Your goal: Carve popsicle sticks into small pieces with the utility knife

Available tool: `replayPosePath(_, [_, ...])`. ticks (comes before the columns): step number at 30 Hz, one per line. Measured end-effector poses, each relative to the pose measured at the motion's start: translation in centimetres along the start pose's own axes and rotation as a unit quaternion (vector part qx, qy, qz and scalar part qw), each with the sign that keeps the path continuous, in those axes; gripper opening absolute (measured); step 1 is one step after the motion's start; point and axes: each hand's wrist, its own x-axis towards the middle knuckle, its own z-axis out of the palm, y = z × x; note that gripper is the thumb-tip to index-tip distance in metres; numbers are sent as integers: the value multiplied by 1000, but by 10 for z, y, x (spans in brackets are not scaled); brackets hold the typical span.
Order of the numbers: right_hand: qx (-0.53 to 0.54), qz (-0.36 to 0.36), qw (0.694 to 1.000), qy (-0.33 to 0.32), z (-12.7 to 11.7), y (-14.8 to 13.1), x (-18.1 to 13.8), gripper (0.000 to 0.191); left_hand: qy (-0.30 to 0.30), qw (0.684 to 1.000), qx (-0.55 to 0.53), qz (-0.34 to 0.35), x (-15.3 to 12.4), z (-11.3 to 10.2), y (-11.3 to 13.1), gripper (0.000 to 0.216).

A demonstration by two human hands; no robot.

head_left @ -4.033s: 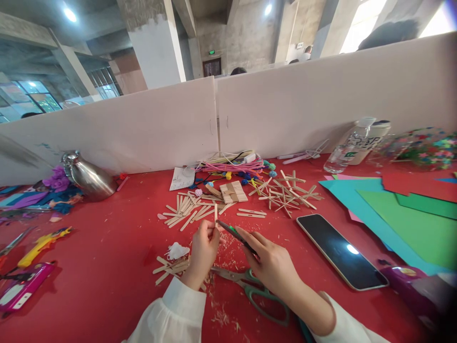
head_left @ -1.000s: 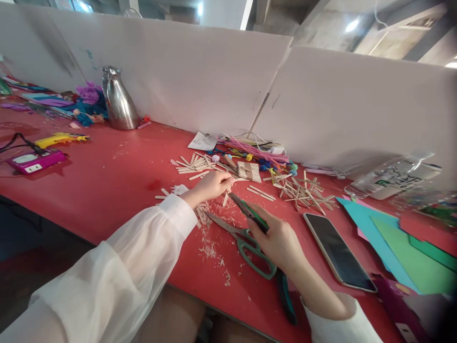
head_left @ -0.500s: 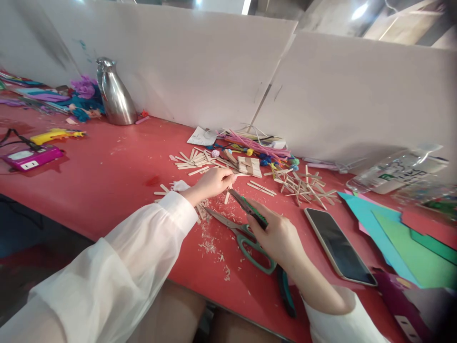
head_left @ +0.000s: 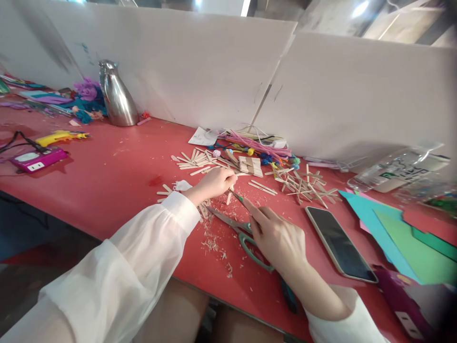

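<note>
My left hand (head_left: 217,182) is closed in a pinch over the middle of the table, around a thin wooden craft stick (head_left: 243,174) that mostly hides behind the fingers. Just to its right, my right hand (head_left: 276,233) grips a utility knife (head_left: 237,195), the blade end pointing up and left beneath the left fingertips. Most of the knife's handle is covered by my fingers. Below the right hand lie scissors (head_left: 246,240) with green handles, partly hidden. Pale wood shavings (head_left: 212,244) are scattered on the red table (head_left: 117,186) under both hands.
Loose craft sticks (head_left: 303,186) lie in piles behind the hands, near pink pipe cleaners (head_left: 264,143). A phone (head_left: 339,243) and coloured paper (head_left: 396,233) are at right. Further left stand a steel jug (head_left: 119,97), a purple power strip (head_left: 39,159) and a yellow glue gun (head_left: 59,138).
My right hand has turned over the knife, so its handle is now mostly covered. The left hand keeps nearly the same place. The view has shifted slightly.
</note>
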Motion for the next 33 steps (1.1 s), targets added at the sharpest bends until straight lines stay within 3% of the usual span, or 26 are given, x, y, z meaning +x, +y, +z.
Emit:
replayPosePath(7, [181,60,979,-70,-1,12,11,38,9,1000,22,10,-2,2,-1,28])
replayPosePath(12, [232,88,966,-78,0,11,9,39,21,999,42,11,0,4,0,29])
replayPosePath(21, [216,114,966,-78,0,9,4,42,36,998,56,-6,1,6,0,27])
replayPosePath(33, [92,58,993,-38,0,0,3,40,46,998,35,-35,1,12,1,29])
